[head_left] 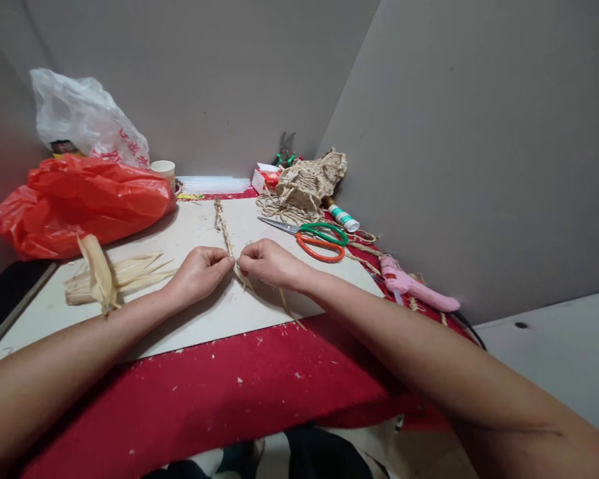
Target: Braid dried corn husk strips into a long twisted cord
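Observation:
A braid of dried corn husk [223,225] runs away from me over the white board [180,332], its near end between my hands. My left hand [203,269] pinches the braid's near end from the left. Close beside it on the right, my right hand [270,262] is closed in a pinch on husk strands. Loose strand ends [247,283] hang below the fingers toward the board's front edge. Left of my left hand lie flat pieces of dried corn husk [100,273], one curled upright over the others.
Scissors [324,241] with green and orange handles lie right of the braid. Behind are coiled straw cord [312,179], a glue stick [343,217] and glue sticks [214,185]. A pink glue gun [416,289] rests at right. A red plastic bag [84,203] and paper cup [164,171] stand left.

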The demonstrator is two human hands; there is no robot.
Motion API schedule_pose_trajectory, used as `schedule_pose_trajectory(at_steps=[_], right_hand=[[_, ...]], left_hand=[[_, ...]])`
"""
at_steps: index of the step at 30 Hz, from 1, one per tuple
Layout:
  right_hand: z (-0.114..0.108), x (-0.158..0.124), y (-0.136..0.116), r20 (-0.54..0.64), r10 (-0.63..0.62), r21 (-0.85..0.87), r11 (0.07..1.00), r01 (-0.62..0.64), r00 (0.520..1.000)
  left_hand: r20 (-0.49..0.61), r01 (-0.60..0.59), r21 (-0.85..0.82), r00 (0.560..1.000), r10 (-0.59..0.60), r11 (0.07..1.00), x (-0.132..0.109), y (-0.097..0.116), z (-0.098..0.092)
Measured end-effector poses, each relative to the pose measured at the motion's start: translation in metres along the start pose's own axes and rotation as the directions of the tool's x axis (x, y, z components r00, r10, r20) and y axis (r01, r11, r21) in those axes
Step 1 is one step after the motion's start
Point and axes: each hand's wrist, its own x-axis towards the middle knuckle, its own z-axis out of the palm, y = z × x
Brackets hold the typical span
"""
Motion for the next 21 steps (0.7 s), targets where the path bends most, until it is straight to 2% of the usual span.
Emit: schedule_pose_trajectory(at_steps=[2, 4, 7, 9, 12, 16, 19, 21], right_hand=[[0.004, -0.001, -0.001, -0.028, -0.022, -0.04, 0.999, 0.021, 0.999], [0.009, -0.003, -0.001, -0.075, -0.074, -0.106, 0.992, 0.066, 0.994], [0.017, -0.007, -0.002, -0.133, -0.159, -0.243, 0.962, 0.124, 0.978], [0.02, -0.01, -0.004, -0.13, -0.188, -0.343, 0.93, 0.133, 0.974], [0.022, -0.017, -0.008, -0.102, -0.187, -0.521, 0.847, 0.107, 0.977], [0.023, -0.024, -0.014, -0.085, -0.157, -0.721, 0.691, 0.048, 0.984], [0.026, -0.025, -0.015, -0.074, -0.175, -0.785, 0.618, 0.051, 0.982], [0.029, -0.026, -0.015, -0.074, -0.182, -0.8, 0.598, 0.051, 0.981]], left_hand=[[0.0, 0.049, -0.059, 0.999, -0.049, 0.997, 0.0, 0.003, 0.0], [0.042, 0.158, -0.163, 0.987, -0.153, 0.974, 0.0, 0.005, -0.001], [0.192, 0.348, -0.318, 0.934, -0.3, 0.882, 0.001, 0.005, -0.005], [0.275, 0.416, -0.378, 0.903, -0.329, 0.827, 0.003, 0.004, -0.008], [0.282, 0.423, -0.414, 0.902, -0.328, 0.806, 0.003, 0.002, -0.008], [0.167, 0.34, -0.372, 0.94, -0.298, 0.864, 0.0, 0.003, -0.002], [0.107, 0.287, -0.366, 0.958, -0.267, 0.885, -0.003, 0.005, 0.002], [0.127, 0.291, -0.403, 0.957, -0.261, 0.868, -0.004, 0.005, 0.002]])
